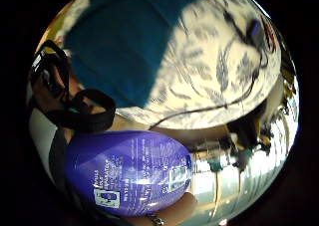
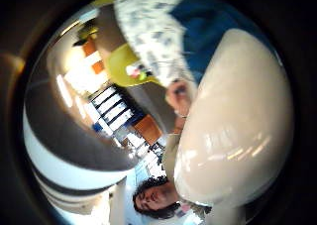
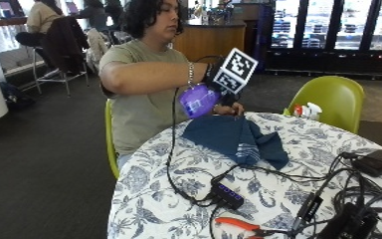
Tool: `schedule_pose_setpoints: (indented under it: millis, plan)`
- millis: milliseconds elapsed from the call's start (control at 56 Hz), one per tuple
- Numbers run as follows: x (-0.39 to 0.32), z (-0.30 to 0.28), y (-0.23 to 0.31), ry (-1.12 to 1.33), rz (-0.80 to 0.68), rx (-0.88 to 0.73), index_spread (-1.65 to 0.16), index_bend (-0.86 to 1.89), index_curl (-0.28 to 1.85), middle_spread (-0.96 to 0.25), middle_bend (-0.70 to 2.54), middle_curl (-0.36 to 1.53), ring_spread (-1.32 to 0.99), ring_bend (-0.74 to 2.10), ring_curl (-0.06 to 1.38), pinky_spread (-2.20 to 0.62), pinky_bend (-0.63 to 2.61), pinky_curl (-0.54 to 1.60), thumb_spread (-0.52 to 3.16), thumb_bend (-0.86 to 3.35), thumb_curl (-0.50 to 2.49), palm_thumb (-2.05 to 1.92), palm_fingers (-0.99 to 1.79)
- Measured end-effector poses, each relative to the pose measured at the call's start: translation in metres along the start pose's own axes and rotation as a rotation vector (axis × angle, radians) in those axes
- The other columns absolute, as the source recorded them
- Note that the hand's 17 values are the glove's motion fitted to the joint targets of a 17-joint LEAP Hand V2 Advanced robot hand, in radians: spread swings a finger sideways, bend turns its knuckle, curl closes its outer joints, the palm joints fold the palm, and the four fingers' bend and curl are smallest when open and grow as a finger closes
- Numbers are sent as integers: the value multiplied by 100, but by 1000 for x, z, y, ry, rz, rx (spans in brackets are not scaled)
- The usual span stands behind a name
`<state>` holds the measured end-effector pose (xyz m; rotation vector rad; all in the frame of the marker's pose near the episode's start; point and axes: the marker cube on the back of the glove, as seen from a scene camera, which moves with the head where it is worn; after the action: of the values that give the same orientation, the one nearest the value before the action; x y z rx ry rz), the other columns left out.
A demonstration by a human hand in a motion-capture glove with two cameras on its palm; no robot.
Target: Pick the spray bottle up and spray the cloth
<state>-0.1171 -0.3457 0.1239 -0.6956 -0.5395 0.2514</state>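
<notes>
In the outside view my gloved right hand point(image 3: 215, 83) grips a purple spray bottle point(image 3: 197, 99), raised above the near-left part of a dark blue cloth point(image 3: 237, 138) that lies bunched on the table. The bare left hand point(image 3: 233, 108) rests at the cloth's far edge. The little finger side palm view has the purple bottle point(image 1: 129, 171) close to the palm, with the blue cloth point(image 1: 124, 42) beyond it. A pale rounded part of the bottle point(image 2: 233, 121) fills much of the thumb side palm view, the cloth point(image 2: 208, 22) behind it.
The round table wears a blue-flowered white tablecloth point(image 3: 178, 209). Black cables and a USB hub point(image 3: 229, 194) lie in front of the cloth, orange pliers point(image 3: 240, 225) near the front edge, black devices point(image 3: 376, 162) at the right. A green chair point(image 3: 330, 97) stands behind the table.
</notes>
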Motion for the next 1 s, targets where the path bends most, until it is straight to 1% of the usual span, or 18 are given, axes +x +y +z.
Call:
schedule_pose_setpoints:
  millis: [89,161,250,322,357,393,465,500,590,661,679,733,769,840,912,1001]
  plan:
    - [-44,-25,-2,-109,-217,126,-28,18,56,-15,54,54,-17,58,48,-21,48,42,41,-3,77,98,129]
    - [-66,-37,-9,-174,-336,213,-28,18,56,-15,54,54,-17,58,48,-21,48,42,41,-3,77,98,129]
    - [-96,-25,-22,-253,-480,277,-28,18,56,-15,54,54,-17,58,48,-21,49,42,42,-3,77,97,129]
    - [-117,-9,-32,-374,-637,272,-28,18,56,-15,54,54,-17,58,49,-21,49,42,42,-3,77,97,130]
    - [-121,-3,-39,-416,-689,275,-28,18,56,-15,54,53,-17,58,49,-21,49,42,42,-3,77,97,130]
    - [-121,1,-50,-441,-711,309,-28,18,56,-15,53,53,-17,58,49,-21,49,42,42,-3,77,97,130]
    - [-118,6,-97,-489,-711,528,-28,18,56,-15,54,54,-17,58,49,-21,49,42,42,-3,77,97,130]
    - [-115,14,-112,-504,-729,581,-28,18,56,-15,54,54,-17,58,49,-21,49,42,42,-3,77,96,130]
    - [-109,49,-124,-557,-810,531,-27,18,56,-15,54,53,-17,58,49,-22,49,42,42,-3,77,96,130]
    - [-85,81,-134,-436,-841,442,-27,19,57,-15,54,53,-17,58,49,-22,49,42,42,-3,77,96,130]
    - [-84,84,-138,-432,-840,458,-27,19,57,-15,54,53,-17,58,48,-22,49,42,43,-3,77,96,130]
    - [-100,79,-153,-527,-830,595,-27,18,57,-15,54,53,-17,58,48,-22,49,42,43,-3,77,96,130]
    - [-105,79,-158,-551,-835,630,-27,18,56,-15,54,53,-17,58,48,-23,49,42,43,-3,77,96,130]
    - [-105,84,-164,-542,-849,634,-28,18,56,-15,54,53,-17,59,48,-23,49,42,43,-3,77,96,131]
    - [-97,87,-170,-470,-858,592,-28,18,56,-15,54,53,-17,59,48,-24,49,42,43,-3,77,96,131]
    - [-102,76,-180,-494,-860,609,-28,18,56,-16,54,53,-18,60,48,-25,49,41,43,-3,77,96,132]
